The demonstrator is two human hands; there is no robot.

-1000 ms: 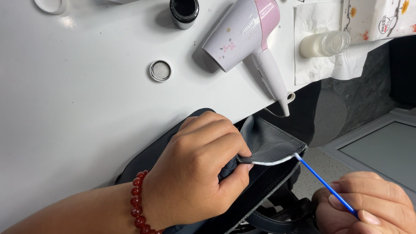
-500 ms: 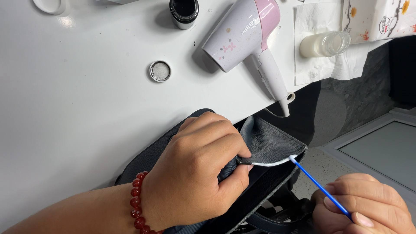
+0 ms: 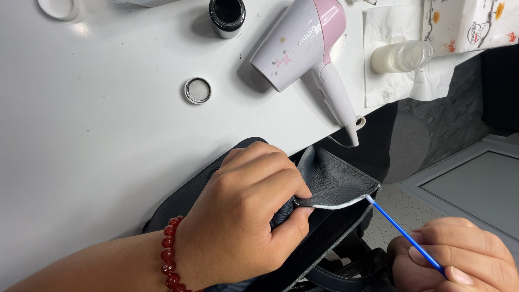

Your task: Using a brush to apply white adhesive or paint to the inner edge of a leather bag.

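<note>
Swab stick (image 3: 403, 233), pinched in the right hand (image 3: 457, 257), slants up-left to the leather flap (image 3: 335, 186) the left hand (image 3: 243, 216) grips folded back.

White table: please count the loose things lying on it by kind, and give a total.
Hair dryer: 1
Jars: 2, one black, one clear with milky liquid
Round lids: 2, one metal, one white
Paper tissue: 1
Total: 6

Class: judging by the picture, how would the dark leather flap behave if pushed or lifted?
The flap probably bends easily: it curves where the left hand pinches it. It likely droops if released. Its grained surface looks grippy, not slippery.
</note>
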